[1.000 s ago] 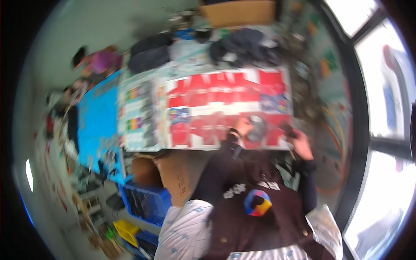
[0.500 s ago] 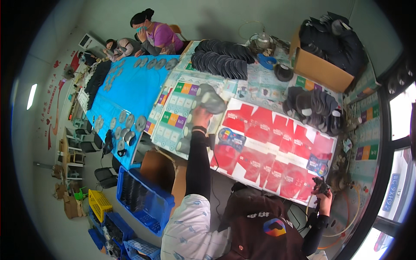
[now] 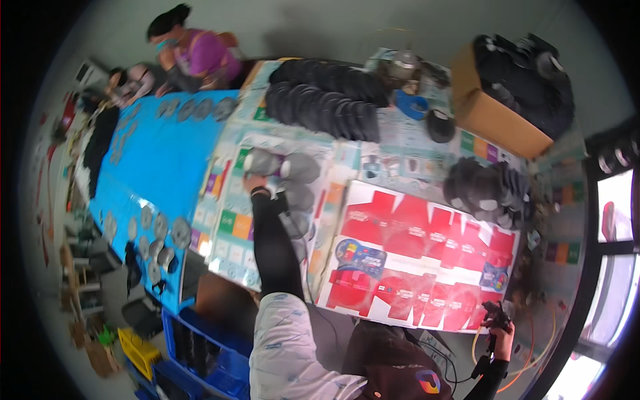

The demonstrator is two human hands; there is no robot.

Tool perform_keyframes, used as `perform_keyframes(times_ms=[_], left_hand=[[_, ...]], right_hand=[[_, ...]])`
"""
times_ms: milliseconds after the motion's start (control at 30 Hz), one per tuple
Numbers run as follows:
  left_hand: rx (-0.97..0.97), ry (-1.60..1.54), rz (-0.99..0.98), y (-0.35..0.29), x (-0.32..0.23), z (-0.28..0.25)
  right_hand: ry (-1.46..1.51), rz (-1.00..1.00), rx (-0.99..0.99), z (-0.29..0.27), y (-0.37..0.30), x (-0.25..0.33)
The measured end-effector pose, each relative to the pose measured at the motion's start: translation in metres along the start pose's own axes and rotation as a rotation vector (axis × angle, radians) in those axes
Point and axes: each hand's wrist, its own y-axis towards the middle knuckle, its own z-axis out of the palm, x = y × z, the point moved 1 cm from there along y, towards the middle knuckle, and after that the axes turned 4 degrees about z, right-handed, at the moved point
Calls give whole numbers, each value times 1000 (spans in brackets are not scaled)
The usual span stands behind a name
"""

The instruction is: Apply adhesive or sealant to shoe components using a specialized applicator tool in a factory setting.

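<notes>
My left hand (image 3: 255,183) reaches to the far part of the left work surface, its fingers at a grey moulded cup (image 3: 262,161). That cup lies at the far left end of a group of similar pieces. Close on its right is another grey cup (image 3: 300,167), and more grey cups (image 3: 299,197) run toward me beside my forearm. My right hand (image 3: 503,331) is wrapped round a black spray gun (image 3: 497,313) at the near right corner of a white board printed in red (image 3: 400,270). My right fingers are partly hidden by the gun.
Dark curved pieces (image 3: 323,110) stand in rows at the back. More dark pieces (image 3: 487,190) lie right, below a full cardboard box (image 3: 507,120). A blue table (image 3: 167,150) with grey discs extends left, two people beyond. Hoses (image 3: 530,360) hang right; blue crates (image 3: 213,360) stand lower left.
My left hand has carried the grey cup leftward, from beside the red-printed board to the far side of the cup row. My right hand keeps the spray gun. The view has shifted.
</notes>
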Motion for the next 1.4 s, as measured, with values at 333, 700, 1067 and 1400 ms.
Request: perform_keyframes(times_ms=[333, 700, 1067, 1400], left_hand=[[-882, -1401, -255, -66, -171, -94], [-498, -661, 989, -216, -587, -264], [-526, -805, 932, -235, -542, -278], [-113, -1582, 386, -308, -477, -281]], right_hand=[[85, 95, -101, -16, -14, 5], [154, 95, -180, -37, -66, -1], [231, 108, -132, -110, -64, -57], [323, -42, 63, -182, -21, -111]])
